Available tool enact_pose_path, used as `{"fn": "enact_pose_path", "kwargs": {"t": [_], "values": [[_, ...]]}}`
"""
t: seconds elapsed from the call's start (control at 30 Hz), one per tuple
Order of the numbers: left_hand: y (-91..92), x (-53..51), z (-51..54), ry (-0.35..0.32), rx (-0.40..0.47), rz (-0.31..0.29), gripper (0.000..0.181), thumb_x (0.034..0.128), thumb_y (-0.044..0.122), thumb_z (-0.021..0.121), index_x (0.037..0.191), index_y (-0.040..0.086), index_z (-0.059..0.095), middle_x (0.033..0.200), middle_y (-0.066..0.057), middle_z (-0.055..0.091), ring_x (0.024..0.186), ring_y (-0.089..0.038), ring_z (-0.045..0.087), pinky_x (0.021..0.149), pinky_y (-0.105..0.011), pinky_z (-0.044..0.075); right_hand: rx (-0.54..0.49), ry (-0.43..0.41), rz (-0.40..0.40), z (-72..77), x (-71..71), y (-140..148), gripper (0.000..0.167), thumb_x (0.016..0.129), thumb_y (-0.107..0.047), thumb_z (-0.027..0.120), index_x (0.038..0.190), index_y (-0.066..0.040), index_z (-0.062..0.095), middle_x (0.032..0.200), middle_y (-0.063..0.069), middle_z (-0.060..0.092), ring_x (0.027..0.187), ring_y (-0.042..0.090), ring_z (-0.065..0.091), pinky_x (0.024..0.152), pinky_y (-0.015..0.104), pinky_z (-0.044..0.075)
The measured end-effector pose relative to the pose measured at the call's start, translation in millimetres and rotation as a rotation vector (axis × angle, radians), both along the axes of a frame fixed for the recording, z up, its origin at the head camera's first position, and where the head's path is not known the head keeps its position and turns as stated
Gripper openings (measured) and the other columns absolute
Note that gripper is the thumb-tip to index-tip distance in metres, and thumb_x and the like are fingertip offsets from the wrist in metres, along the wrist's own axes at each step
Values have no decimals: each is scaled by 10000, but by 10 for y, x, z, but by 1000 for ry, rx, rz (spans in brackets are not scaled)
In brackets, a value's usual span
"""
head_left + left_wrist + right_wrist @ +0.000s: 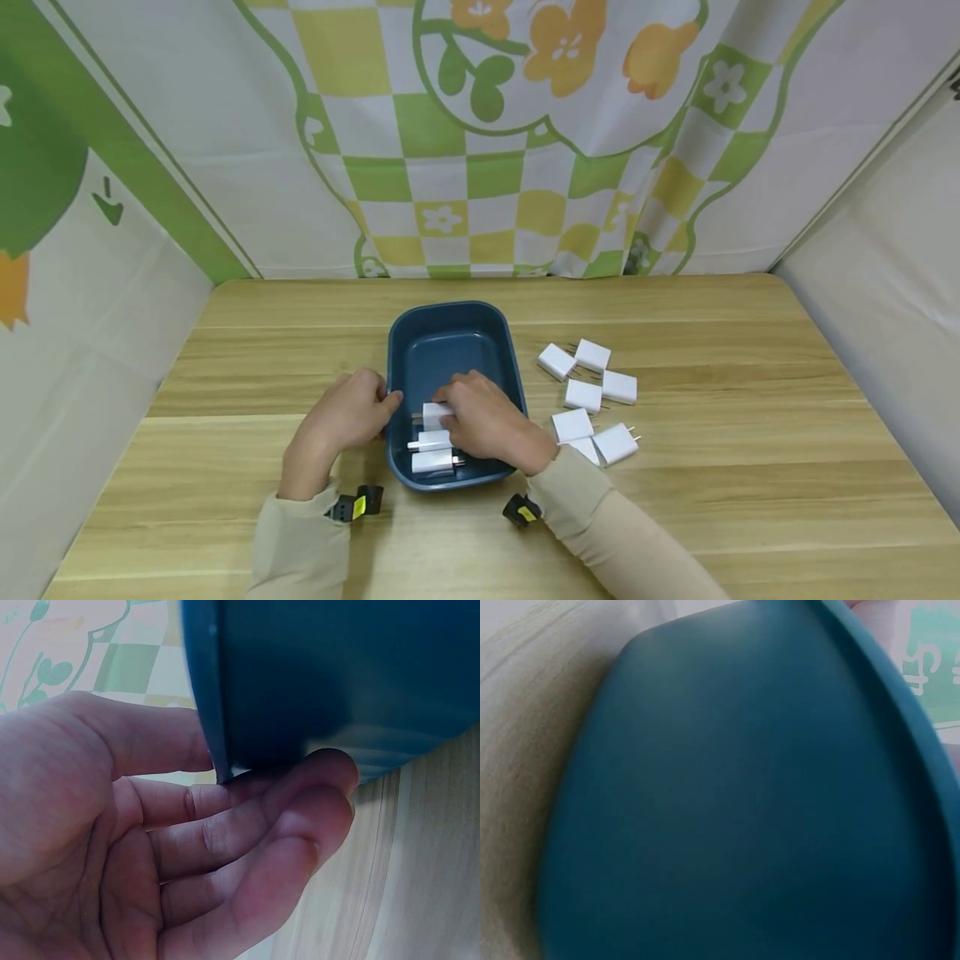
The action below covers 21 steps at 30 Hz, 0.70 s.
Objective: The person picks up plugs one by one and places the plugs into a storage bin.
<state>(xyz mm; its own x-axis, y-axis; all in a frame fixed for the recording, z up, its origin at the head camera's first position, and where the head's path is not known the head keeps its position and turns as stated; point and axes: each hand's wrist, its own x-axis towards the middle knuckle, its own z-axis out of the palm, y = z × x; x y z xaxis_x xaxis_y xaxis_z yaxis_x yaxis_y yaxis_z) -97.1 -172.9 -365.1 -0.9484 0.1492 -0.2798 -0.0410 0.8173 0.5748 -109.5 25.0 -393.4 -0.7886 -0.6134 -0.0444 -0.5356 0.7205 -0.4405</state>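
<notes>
A dark blue tray (420, 350) stands on the wooden table, its outer wall (735, 787) filling the right wrist view. My left hand (348, 417) pinches its left rim (214, 712) between thumb and curled fingers; the left wrist view shows this hand (187, 825) at the wall. Inside the tray, my right hand (487, 421) holds a white charger plug (436, 416) by its right end. Two more white plugs, one in the middle (433, 441) and one nearest the front (432, 462), lie below it in the tray. The right fingertips are partly hidden.
Several white plugs (582, 396) with metal prongs lie loosely on the table (720, 375) to the right of the tray, some touching. A checked, flowered curtain (495, 175) hangs behind the table. Black straps (521, 510) are at both wrists.
</notes>
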Motion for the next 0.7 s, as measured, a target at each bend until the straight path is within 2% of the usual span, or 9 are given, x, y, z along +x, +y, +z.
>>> {"fn": "enact_pose_path", "kwargs": {"t": [0.43, 0.7], "values": [[-4, -1, 1, 5, 2, -11, 310, 1019, 163, 583, 735, 51, 637, 622, -63, 633, 536, -186, 570, 503, -306, 416, -24, -36, 51, -6, 10, 7, 264, 978, -91, 649, 1228, -36, 716, 1192, 83, 695, 1081, 232, 606, 928, 353, 483], [-6, -4, -2, 19, -7, -21, 311, 1013, 157, 587, 722, 55, 632, 608, -52, 625, 527, -181, 566, 496, -305, 409, -28, -48, 75, 0, 27, 17, 259, 988, -93, 638, 1231, -55, 719, 1190, 60, 688, 1080, 229, 605, 904, 333, 491]]}}
